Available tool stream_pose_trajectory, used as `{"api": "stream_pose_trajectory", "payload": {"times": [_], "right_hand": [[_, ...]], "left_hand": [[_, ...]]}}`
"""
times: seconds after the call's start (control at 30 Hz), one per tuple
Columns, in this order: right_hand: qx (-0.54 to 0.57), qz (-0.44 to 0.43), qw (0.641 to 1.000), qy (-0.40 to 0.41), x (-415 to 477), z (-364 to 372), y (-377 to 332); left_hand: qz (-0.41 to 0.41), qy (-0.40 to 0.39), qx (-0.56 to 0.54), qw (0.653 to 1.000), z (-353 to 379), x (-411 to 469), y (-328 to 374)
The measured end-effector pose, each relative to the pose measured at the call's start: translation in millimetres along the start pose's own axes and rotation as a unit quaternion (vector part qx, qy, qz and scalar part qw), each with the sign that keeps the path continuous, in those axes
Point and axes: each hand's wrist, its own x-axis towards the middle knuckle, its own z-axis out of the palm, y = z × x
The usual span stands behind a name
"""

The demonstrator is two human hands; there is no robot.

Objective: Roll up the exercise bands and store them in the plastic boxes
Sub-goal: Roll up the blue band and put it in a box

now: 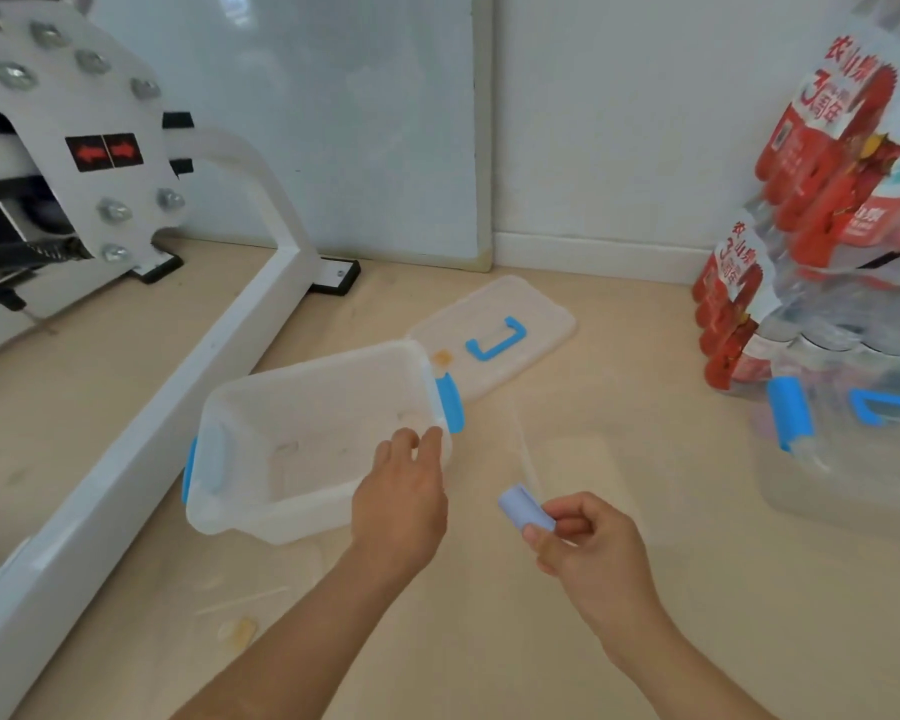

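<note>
1. The rolled exercise band (525, 507), pale lilac-blue and wound into a short cylinder, is off the floor, pinched between the thumb and fingertips of the right hand (591, 543). It sits just to the right of the open box and outside it.
2. The open box (261, 517) is translucent plastic with a blue latch at each end. It stands on the pale floor (489, 641), and only its own bottom and walls show through the open top.
3. The left hand (401, 493) grasps the box at its near right corner, fingers curled over the rim, forearm reaching in from the lower edge.
4. The right hand is curled, wrist bent, with the roll sticking out toward the box.
5. The box's lid (536, 314), with a blue handle, lies flat on the floor just behind the box.
6. A second box (842, 491) with blue fittings sits well to the right. It is too blurred to tell what it contains.
7. Shrink-wrapped packs of bottles (827, 163) are stacked behind it, and a white metal frame (178, 387) runs along the left.
</note>
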Motion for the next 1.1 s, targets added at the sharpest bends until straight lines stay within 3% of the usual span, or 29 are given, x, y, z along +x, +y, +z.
{"api": "stream_pose_trajectory", "payload": {"times": [0.17, 0.4, 0.57, 0.7, 0.8, 1.1], "right_hand": [[-0.087, -0.068, 0.992, 0.063, 21.4, -6.0, 6.5], [-0.139, -0.058, 0.971, 0.185, 64.9, -60.9, -2.2], [-0.099, -0.033, 0.970, 0.219, 74.4, -86.0, -12.0], [0.040, -0.002, 0.988, 0.150, 60.7, -74.5, -27.8], [0.087, 0.009, 0.994, 0.071, 41.6, -58.6, -42.4], [0.243, 0.072, 0.965, -0.065, -5.2, -42.9, -66.1]], "left_hand": [[0.025, -0.010, 0.007, 1.000, 5.5, 10.7, -5.9], [0.222, -0.071, 0.048, 0.971, 11.2, -31.3, 49.2], [0.289, -0.100, 0.001, 0.952, 23.2, -53.6, 93.5], [0.201, -0.061, -0.209, 0.955, 7.4, -45.7, 98.8], [0.176, 0.010, -0.222, 0.959, -12.7, -28.9, 99.3], [0.181, 0.056, -0.209, 0.959, -56.0, -12.9, 94.0]]}}
